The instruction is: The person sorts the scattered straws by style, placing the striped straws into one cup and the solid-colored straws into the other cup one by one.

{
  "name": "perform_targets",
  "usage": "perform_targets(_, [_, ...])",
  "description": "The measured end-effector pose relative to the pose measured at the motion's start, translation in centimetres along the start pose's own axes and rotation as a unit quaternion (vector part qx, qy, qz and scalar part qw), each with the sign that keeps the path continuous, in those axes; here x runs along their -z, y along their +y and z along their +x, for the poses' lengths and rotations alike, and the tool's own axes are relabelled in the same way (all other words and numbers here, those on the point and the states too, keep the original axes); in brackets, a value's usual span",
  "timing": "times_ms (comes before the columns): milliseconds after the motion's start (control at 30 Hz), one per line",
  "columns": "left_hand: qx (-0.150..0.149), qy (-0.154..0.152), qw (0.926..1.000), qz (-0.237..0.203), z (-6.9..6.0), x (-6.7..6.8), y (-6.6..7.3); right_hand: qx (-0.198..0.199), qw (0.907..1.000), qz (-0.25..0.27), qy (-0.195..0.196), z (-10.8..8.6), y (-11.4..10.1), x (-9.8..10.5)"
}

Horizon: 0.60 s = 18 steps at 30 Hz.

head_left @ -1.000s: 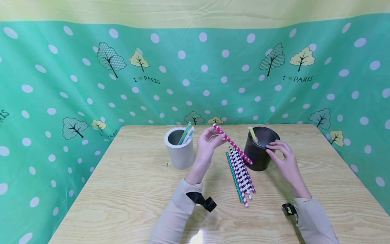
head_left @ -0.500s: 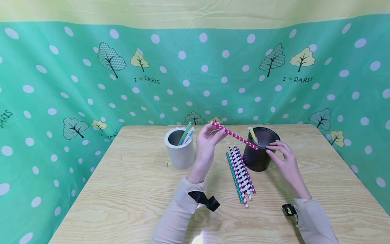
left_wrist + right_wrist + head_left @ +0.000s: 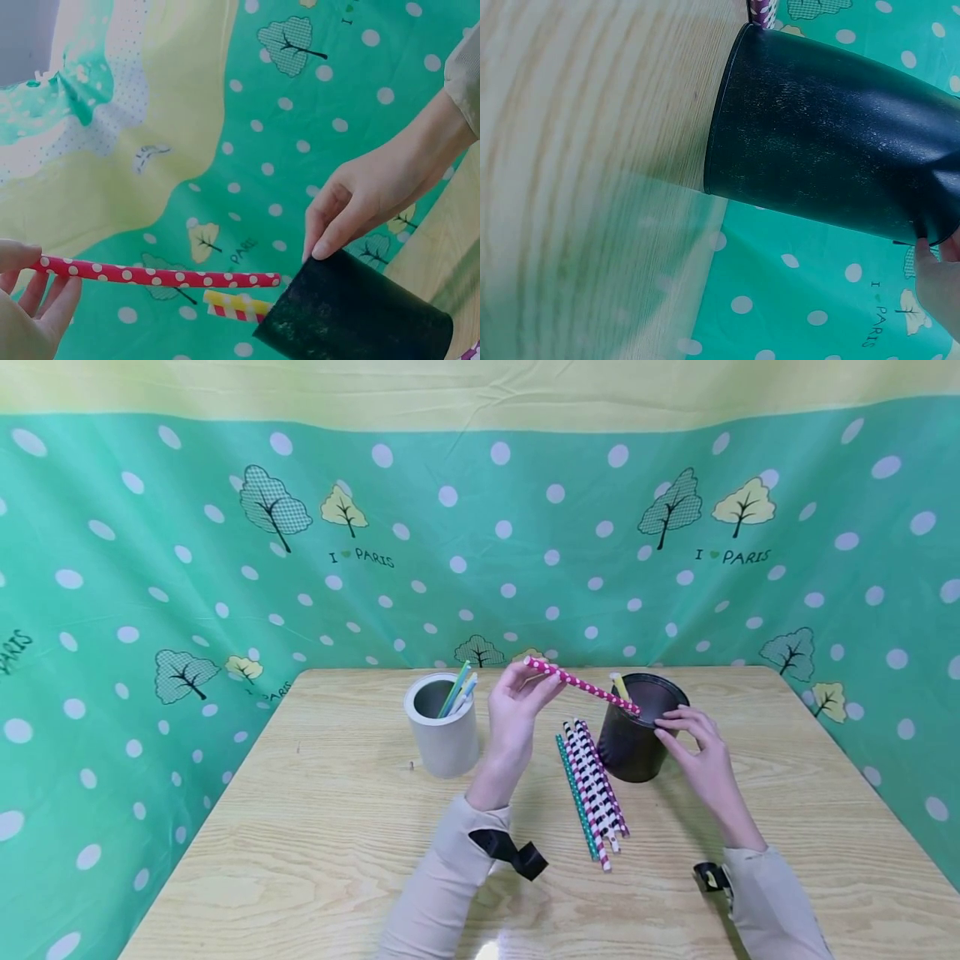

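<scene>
My left hand pinches a pink paper straw with white dots near its upper end. The straw slants down to the right, its lower end at the mouth of a black cylindrical holder. In the left wrist view, that end is just outside the opening, beside a yellow straw and a red-striped one that stick out of the holder. My right hand pinches the holder's near right rim between thumb and fingers. The holder stands upright on the table; its inside is mostly hidden.
A white cylindrical holder with green and blue straws stands to the left. Several patterned paper straws lie side by side on the wooden table, close to the black holder. A green dotted curtain hangs behind.
My left hand has moved slightly right, and the pink straw's lower end has risen from beside the black holder to its rim. My right hand has stayed at the rim.
</scene>
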<state>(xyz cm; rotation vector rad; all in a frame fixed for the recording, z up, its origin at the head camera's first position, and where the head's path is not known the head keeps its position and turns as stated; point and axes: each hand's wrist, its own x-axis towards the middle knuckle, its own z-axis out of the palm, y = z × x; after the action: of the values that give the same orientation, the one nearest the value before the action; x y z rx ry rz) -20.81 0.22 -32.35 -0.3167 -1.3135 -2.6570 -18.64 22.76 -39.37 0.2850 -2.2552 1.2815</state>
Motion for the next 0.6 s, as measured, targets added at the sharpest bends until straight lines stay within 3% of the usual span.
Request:
perform_targets(333, [-0.004,-0.02,0.9994,0.029,-0.1,-0.8,-0.9,0.014,0.9999,0.005,0.006,0.0,0.4,-0.1])
perform_targets(600, [-0.019,-0.051,0.9927,0.108,0.1,-1.1,-2.0,0.019,0.9998,0.007,0.007,0.0,0.4,-0.1])
